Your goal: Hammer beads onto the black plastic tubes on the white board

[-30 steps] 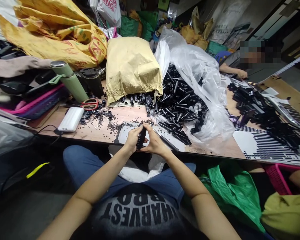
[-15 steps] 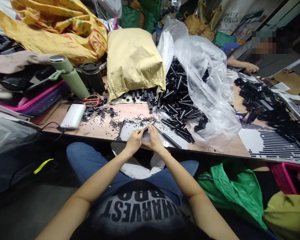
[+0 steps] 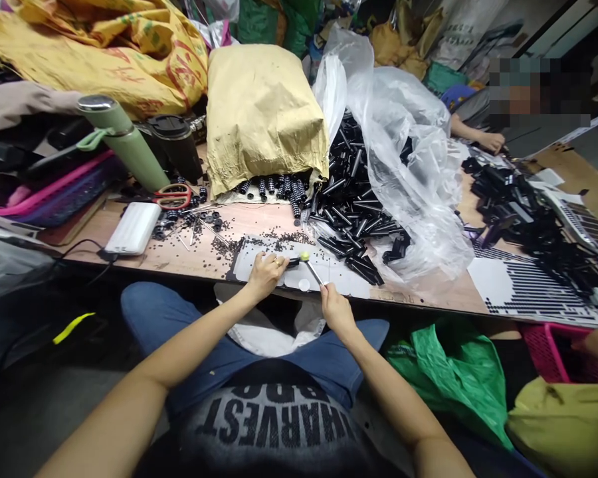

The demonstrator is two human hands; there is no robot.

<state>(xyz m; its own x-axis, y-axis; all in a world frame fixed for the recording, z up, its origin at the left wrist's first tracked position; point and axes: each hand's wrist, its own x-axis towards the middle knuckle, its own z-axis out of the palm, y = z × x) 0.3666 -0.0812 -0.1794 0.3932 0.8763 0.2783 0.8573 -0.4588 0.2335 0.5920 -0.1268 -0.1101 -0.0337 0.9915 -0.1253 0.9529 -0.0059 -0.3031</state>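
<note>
Pinched in the left hand [image 3: 265,273], fingers closed: a short black plastic tube [image 3: 293,263], pressed down on the pale flat mat [image 3: 339,284] at the near edge of the wooden worktop [image 3: 189,255]. Clamped in the right hand [image 3: 335,311]: the handle end of a thin metal rod tool with a yellowish tip [image 3: 313,271] (tip touching the tube's free end). Looks like the seating step, tool head meeting the tube mouth. Next move probably calls for a steady push along the tube, with the left hand bracing. Tube long axis lying flat, roughly left to right, open end pointing right toward the tool. Rod slanting from near right up to far left. Behind, a heap of black tubes [image 3: 351,199] in clear plastic sheeting [image 3: 418,192].
</note>
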